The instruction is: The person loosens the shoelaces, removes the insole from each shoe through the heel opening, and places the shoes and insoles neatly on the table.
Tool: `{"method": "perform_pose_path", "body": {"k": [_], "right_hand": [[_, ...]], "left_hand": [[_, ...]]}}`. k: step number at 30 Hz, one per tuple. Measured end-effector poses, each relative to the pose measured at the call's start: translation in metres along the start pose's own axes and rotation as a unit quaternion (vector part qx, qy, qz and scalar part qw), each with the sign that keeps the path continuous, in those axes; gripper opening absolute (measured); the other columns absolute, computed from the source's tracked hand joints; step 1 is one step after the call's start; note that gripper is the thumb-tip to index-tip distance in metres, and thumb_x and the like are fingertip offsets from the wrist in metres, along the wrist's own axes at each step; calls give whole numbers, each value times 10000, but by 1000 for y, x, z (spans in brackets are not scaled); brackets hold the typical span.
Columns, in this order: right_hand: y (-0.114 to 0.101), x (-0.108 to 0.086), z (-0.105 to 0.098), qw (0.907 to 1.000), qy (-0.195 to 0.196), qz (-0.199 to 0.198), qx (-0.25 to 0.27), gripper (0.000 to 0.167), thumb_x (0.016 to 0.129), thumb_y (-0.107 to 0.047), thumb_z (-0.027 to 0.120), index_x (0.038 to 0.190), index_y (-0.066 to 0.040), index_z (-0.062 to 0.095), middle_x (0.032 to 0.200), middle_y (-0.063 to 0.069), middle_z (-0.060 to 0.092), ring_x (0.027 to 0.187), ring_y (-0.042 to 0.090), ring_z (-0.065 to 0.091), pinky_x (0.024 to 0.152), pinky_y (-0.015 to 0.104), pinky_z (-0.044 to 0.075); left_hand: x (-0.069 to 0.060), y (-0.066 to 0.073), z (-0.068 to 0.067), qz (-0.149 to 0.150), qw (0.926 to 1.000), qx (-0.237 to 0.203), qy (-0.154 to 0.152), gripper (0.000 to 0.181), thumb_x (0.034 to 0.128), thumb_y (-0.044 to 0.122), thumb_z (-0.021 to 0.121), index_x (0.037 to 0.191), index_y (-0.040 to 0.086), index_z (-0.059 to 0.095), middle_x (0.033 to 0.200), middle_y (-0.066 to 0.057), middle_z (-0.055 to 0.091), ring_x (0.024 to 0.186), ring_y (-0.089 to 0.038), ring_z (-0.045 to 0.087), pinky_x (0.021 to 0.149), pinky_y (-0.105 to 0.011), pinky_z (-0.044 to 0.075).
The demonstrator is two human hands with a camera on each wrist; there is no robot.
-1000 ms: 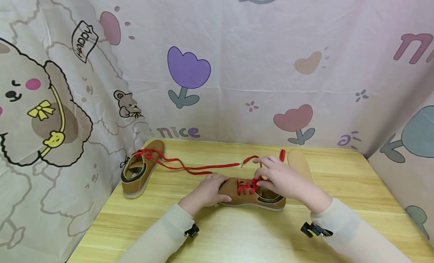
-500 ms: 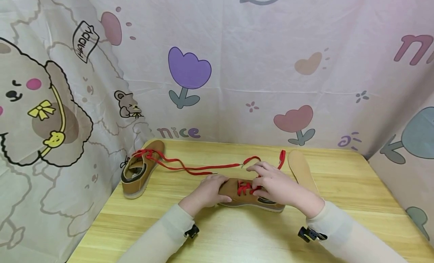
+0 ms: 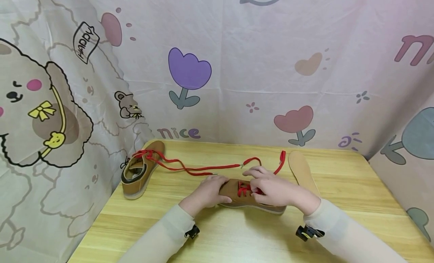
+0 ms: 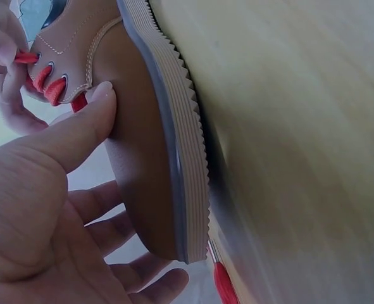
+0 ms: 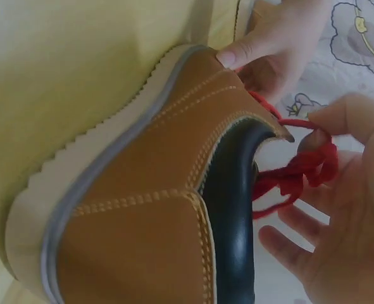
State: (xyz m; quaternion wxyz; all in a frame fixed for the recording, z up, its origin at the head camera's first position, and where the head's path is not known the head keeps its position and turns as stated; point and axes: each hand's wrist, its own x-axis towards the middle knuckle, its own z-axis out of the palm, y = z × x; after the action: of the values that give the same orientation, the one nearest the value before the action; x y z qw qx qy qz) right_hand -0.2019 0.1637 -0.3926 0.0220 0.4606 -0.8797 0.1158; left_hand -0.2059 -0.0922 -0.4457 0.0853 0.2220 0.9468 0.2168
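The left hand (image 3: 211, 189) holds the brown leather shoe (image 3: 245, 201) on the yellow wooden table (image 3: 244, 234), and the right hand (image 3: 271, 187) pinches its red cloth lace (image 5: 321, 162), threaded but bunched, so maybe left to sort.

Two shoes (image 3: 230, 190) (image 3: 149, 173), two red laces (image 3: 283, 157) (image 3: 220, 166), one insole (image 3: 303, 170), one table (image 3: 356, 195).

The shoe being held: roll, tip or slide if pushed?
Rolling or tipping seems unlikely: the shoe stands upright on its flat sole. Sliding may meet some drag, given the sole's serrated edge. The red lace should be floppy, judging by its loose loops at the right hand.
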Motion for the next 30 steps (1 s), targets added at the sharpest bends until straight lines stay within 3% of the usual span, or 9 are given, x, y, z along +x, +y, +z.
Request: {"method": "perform_pose_path", "body": {"k": [5,9,15,22,26,30], "right_hand": [[2,2,-2,9999,119,-12,-67,256,735,-127,651,653,-270,455,1411,53,537,1359,287,391,1031,459,422],[4,4,-4,9967,751,-179,-231,276,711,-109,670,648,-274,457,1407,60,546,1359,299,398,1044,497,416],[7,4,-6,9817,1829,-268,-461,245,782,-106,702,723,-229,498,1347,63,581,1287,325,465,1007,523,429],[7,2,-14,9561,2872,536,229,189,873,-86,689,825,-172,528,1310,137,598,1199,352,491,899,531,437],[13,3,-25,9502,2942,915,477,185,882,-51,733,859,-153,580,1320,150,584,1208,373,466,886,542,435],[24,3,-37,9403,3020,1348,806,64,936,-76,693,894,-102,654,1312,148,593,1199,365,469,900,552,429]], "left_hand": [[0,1,0,23,10000,62,7,731,861,455,768,1455,106,520,1488,-86,502,1386,-370,403,1097,-582,345],[0,1,0,47,10000,57,1,732,862,448,769,1456,103,518,1490,-86,500,1390,-360,401,1100,-580,343],[0,2,-1,40,10000,2,2,733,863,438,771,1460,100,515,1492,-88,496,1388,-357,402,1104,-573,340],[-2,3,-2,45,10000,34,-8,728,867,435,767,1462,100,513,1495,-96,491,1387,-357,402,1109,-563,338],[-2,3,-2,59,10000,30,8,735,867,431,768,1463,85,511,1491,-103,494,1385,-360,405,1109,-563,340],[-1,3,0,37,10000,57,-12,746,870,440,762,1472,84,500,1496,-100,489,1390,-357,400,1117,-553,336]]}}
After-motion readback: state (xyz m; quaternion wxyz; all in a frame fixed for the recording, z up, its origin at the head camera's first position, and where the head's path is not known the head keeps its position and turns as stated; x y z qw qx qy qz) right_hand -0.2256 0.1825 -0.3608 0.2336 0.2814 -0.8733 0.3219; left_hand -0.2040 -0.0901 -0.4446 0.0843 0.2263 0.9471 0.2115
